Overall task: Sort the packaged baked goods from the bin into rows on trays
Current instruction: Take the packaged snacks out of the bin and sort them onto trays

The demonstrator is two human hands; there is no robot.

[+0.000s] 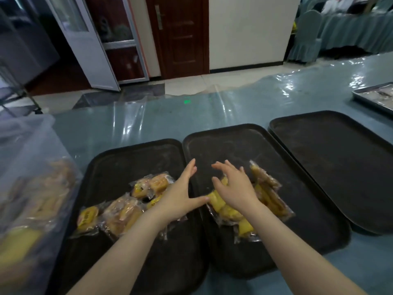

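Both hands point(180, 194) point(236, 188) over trays point(234, 133) (fingers spread).

1. The right tray point(331, 167) is bare, with open room above all of it.
2. The far half of the middle tray point(229, 143) is bare; its near half is taken by yellow packs point(265, 194) and the right hand point(236, 188) hovering over them.
3. The left tray point(131, 158) is bare at its far end and near end; bread packs point(123, 211) lie across its middle, with the left hand point(180, 194) above them.
4. The clear bin point(32, 177) walls off the left edge.
5. The far worktop point(148, 116) is open; a metal tray point(374, 96) sits at far right.
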